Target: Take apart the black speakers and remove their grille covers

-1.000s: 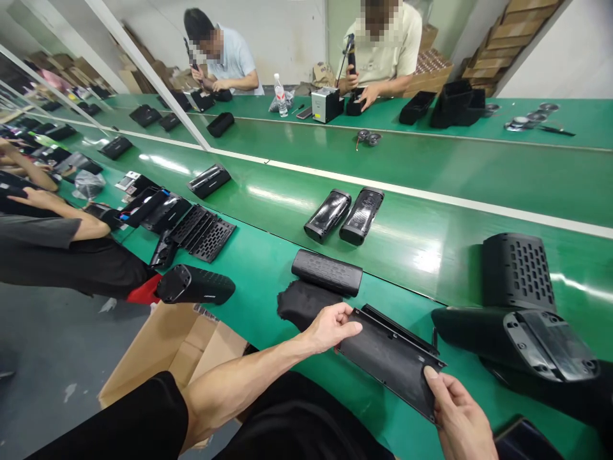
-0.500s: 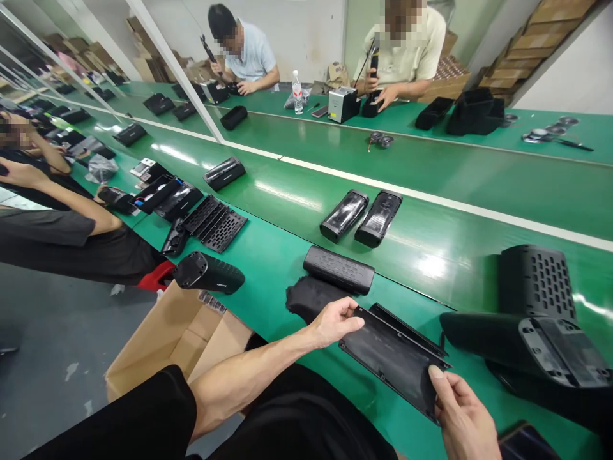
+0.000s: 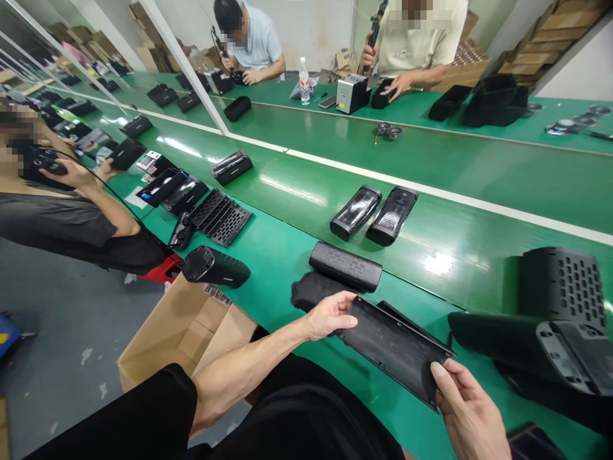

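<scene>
Between my two hands is a black plastic panel (image 3: 393, 345), its hollow inner side facing up, with small clips along its long edges. My left hand (image 3: 330, 316) pinches the far left end, thumb on top. At the near right end my right hand (image 3: 467, 399) grips it, thumb pressed on the inner face. Another dark panel (image 3: 407, 322) lies partly hidden behind it. Beyond my left hand lie a black cloth (image 3: 320, 291) and a closed speaker housing (image 3: 345, 265). To the right, a large black speaker shell (image 3: 502, 332) rests on its side.
Two speaker housings (image 3: 357, 212) lie on the green belt. Perforated grilles (image 3: 223, 217) and another housing (image 3: 215, 267) sit to the left. An open cardboard box (image 3: 182, 345) stands below the bench edge. A co-worker (image 3: 62, 204) works at left; two people sit across.
My view has shifted slightly, so the bench items appear further right. The panel stays in both hands, tilted a little differently. The co-worker at left now holds up a dark part.
</scene>
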Available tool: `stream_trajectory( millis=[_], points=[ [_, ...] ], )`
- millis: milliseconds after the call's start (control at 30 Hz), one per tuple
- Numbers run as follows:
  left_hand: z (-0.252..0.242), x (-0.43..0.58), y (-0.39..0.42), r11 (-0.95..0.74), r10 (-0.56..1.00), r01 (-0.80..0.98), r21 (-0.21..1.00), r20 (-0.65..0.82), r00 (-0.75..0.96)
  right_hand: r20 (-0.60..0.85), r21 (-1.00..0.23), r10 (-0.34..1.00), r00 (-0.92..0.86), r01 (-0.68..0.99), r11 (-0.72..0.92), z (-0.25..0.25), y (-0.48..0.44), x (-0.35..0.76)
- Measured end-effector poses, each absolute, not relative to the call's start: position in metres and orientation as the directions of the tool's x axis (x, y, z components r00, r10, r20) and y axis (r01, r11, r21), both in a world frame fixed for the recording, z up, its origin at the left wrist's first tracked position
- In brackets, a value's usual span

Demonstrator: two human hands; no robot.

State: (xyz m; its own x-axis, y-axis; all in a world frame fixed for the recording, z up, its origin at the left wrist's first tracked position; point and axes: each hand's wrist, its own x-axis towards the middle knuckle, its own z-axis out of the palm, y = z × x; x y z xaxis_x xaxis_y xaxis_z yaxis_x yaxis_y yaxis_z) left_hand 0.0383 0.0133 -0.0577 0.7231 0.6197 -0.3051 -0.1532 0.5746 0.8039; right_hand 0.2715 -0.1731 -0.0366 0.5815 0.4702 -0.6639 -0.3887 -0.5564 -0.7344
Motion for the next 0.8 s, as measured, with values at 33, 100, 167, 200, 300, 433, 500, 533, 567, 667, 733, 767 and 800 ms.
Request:
stream_trajectory(
  millis=[33, 100, 167, 200, 300, 433, 500, 533, 567, 667, 733, 767, 800],
  points=[
    [-0.057, 0.038, 0.014, 0.58, 0.618, -0.158, 0.799, -0.306, 0.724, -0.672, -0.731, 0.46, 0.58, -0.42, -0.537, -0.035, -0.171, 0.271],
    [-0.056, 0.037, 0.015, 0.589, 0.617, -0.167, 0.791, -0.307, 0.725, -0.685, -0.725, 0.446, 0.576, -0.474, -0.5, -0.03, -0.167, 0.268],
    [-0.054, 0.036, 0.015, 0.595, 0.622, -0.18, 0.783, -0.307, 0.72, -0.69, -0.723, 0.445, 0.572, -0.513, -0.463, -0.024, -0.162, 0.266],
    [-0.052, 0.036, 0.015, 0.597, 0.625, -0.186, 0.78, -0.307, 0.718, -0.687, -0.727, 0.455, 0.567, -0.524, -0.444, -0.022, -0.16, 0.265],
    [-0.045, 0.032, 0.018, 0.646, 0.598, -0.189, 0.739, -0.337, 0.727, -0.676, -0.736, 0.484, 0.555, -0.528, -0.423, -0.017, -0.155, 0.264],
    [-0.035, 0.029, 0.03, 0.838, 0.43, -0.166, 0.52, -0.443, 0.787, -0.721, -0.692, 0.488, 0.493, -0.548, -0.469, -0.01, -0.145, 0.267],
    [-0.034, 0.033, 0.038, 0.911, 0.299, -0.104, 0.4, -0.464, 0.834, -0.739, -0.67, 0.518, 0.431, -0.55, -0.499, -0.005, -0.136, 0.27],
    [-0.036, 0.037, 0.042, 0.934, 0.227, -0.059, 0.351, -0.46, 0.859, -0.74, -0.666, 0.544, 0.394, -0.544, -0.511, -0.002, -0.13, 0.272],
    [-0.038, 0.041, 0.045, 0.951, 0.149, -0.003, 0.31, -0.45, 0.88, -0.74, -0.662, 0.572, 0.354, -0.538, -0.523, 0.002, -0.124, 0.274],
    [-0.049, 0.051, 0.05, 0.965, -0.03, 0.144, 0.221, -0.449, 0.893, -0.738, -0.644, 0.634, 0.232, -0.522, -0.559, 0.012, -0.103, 0.276],
    [-0.057, 0.055, 0.049, 0.967, -0.065, 0.175, 0.185, -0.488, 0.87, -0.731, -0.64, 0.661, 0.169, -0.504, -0.579, 0.018, -0.089, 0.276],
    [-0.059, 0.055, 0.048, 0.971, -0.067, 0.174, 0.167, -0.506, 0.86, -0.726, -0.639, 0.676, 0.127, -0.489, -0.594, 0.019, -0.081, 0.277],
    [-0.061, 0.055, 0.046, 0.977, -0.055, 0.152, 0.149, -0.512, 0.857, -0.714, -0.644, 0.695, 0.087, -0.469, -0.604, 0.02, -0.072, 0.279]
  ],
)
